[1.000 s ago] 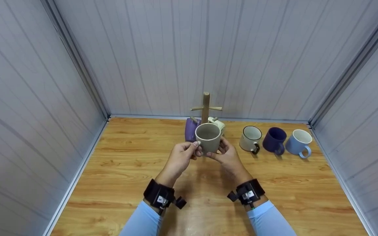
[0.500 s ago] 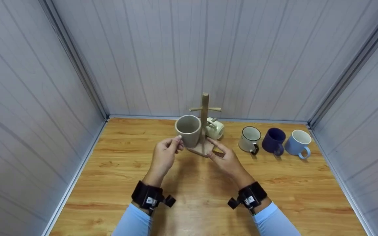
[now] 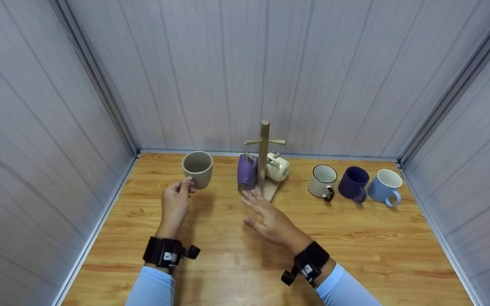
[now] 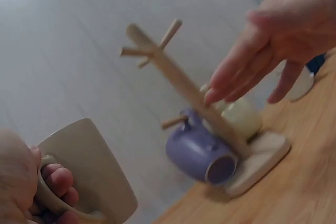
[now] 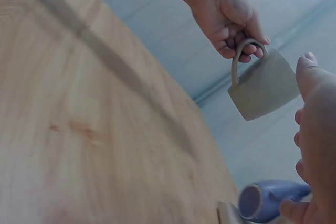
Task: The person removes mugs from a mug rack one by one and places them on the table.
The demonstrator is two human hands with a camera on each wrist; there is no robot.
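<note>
My left hand (image 3: 176, 203) grips a beige mug (image 3: 197, 168) by its handle and holds it upright above the wooden table's left rear. The left wrist view shows fingers curled through the beige mug's handle (image 4: 52, 203); the right wrist view shows that grip (image 5: 239, 40) too. My right hand (image 3: 268, 219) hovers open with spread fingers just in front of the wooden mug tree (image 3: 263, 158). On the tree hang a purple mug (image 3: 247, 172) at the left and a pale cream mug (image 3: 278, 166) at the right.
Three mugs stand in a row right of the tree: a white one with a dark rim (image 3: 323, 179), a dark blue one (image 3: 353, 182), and a light blue one (image 3: 383, 185). Grey panel walls close in the wooden table (image 3: 381, 238) on three sides.
The left hand has carried the beige mug from the centre leftward, away from the tree. The right hand let go of it and opened, drawing back slightly; the purple mug shows again.
</note>
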